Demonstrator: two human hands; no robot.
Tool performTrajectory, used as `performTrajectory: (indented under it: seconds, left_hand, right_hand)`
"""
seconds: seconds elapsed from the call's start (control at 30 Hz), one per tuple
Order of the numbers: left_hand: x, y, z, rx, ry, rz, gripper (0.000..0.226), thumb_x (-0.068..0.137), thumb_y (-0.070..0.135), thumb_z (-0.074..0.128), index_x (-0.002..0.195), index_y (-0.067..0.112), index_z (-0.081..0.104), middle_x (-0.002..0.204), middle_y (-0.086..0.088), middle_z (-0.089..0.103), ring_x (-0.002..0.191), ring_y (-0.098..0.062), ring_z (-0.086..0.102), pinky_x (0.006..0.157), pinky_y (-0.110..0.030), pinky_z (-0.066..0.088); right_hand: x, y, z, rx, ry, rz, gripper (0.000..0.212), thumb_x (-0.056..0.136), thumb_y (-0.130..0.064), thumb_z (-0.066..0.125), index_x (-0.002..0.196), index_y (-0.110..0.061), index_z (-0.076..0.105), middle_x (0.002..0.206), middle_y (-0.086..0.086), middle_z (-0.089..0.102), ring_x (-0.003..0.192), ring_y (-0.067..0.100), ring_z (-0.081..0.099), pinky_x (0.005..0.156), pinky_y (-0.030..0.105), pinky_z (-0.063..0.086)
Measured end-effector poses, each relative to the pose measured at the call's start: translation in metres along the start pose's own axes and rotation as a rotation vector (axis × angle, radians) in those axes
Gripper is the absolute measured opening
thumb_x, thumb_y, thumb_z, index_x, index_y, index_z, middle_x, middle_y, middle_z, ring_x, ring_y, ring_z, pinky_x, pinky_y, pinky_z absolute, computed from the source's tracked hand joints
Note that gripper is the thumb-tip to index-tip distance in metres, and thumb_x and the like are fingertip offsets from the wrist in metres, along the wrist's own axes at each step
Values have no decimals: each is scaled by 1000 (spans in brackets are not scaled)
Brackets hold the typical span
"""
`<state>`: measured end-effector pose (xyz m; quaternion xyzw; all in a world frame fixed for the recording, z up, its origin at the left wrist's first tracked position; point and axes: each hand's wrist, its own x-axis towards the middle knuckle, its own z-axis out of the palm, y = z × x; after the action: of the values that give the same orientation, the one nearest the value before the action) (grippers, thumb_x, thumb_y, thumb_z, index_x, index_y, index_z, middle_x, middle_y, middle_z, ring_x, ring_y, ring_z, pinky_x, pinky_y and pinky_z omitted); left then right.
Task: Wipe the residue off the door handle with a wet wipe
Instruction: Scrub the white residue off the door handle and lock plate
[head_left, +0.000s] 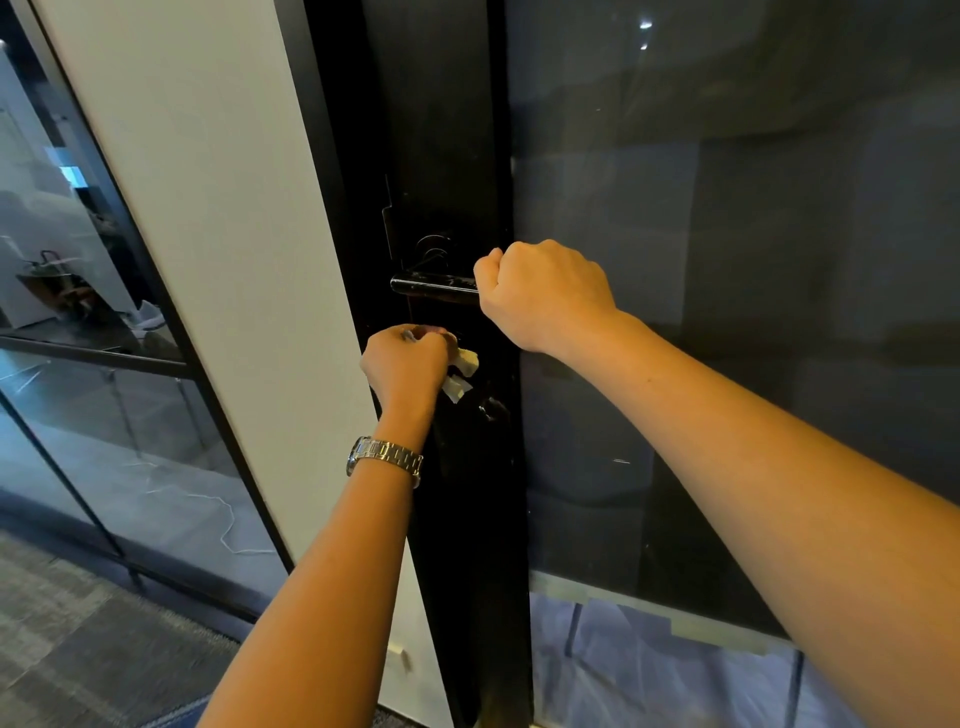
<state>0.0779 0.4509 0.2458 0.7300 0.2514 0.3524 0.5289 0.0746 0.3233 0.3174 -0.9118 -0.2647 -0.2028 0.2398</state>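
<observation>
A black lever door handle (434, 287) juts out horizontally from the black door frame (441, 130); pale specks show along its top. My right hand (540, 293) grips the handle's right end, fingers curled round it. Just below the handle, my left hand (405, 364) holds a crumpled whitish wet wipe (460, 374), which sticks out to the right of my fist against the frame. The wipe is a little under the handle and does not touch it. A metal watch (384, 457) is on my left wrist.
Dark glass door panel (727, 312) fills the right. A white wall strip (208, 208) stands left of the frame, with a glass partition (78, 312) beyond it. Grey carpet (78, 649) lies at the lower left. A lock cylinder (491, 408) sits below the handle.
</observation>
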Motion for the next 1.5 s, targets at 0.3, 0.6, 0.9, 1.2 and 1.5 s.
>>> performTrajectory:
  seconds: [0.3,0.6,0.9,1.2,1.5]
  left_hand:
    - [2,-7,-4,138,63,187,12,87,15,59,90,5,64,67,5,51,56,-4,46,48,-10,39]
    - [-6,-31,-6,256,36,343,19,95,11,43,99,0,59,92,-15,59,63,-10,51,48,-2,40]
    - [-11,-32,-13,388,-159,758,18,83,11,63,98,3,69,110,-8,59,94,-6,46,71,7,35]
    - [-16,-36,6,314,-40,546,35,86,4,55,121,6,49,133,-10,43,117,-22,48,92,-14,36]
    - [-6,-32,-2,369,-86,646,32,88,20,57,118,10,55,127,-7,48,113,-19,50,88,-16,37]
  right_hand:
    - [1,0,0,7,-1,3,48,101,-27,27,55,-16,34,58,0,40,51,12,35,46,25,20]
    - [1,-1,1,3,-6,2,48,100,-26,28,53,-15,34,57,1,40,50,13,34,45,26,20]
    - [0,-1,0,5,4,8,48,100,-27,28,54,-14,35,58,1,40,51,14,34,46,27,21]
    - [-1,-2,-1,-4,4,1,48,101,-27,28,54,-17,33,58,-1,39,51,12,34,45,25,20]
    - [1,-1,-1,-3,-3,1,48,100,-25,28,54,-15,34,58,0,39,51,13,33,46,27,18]
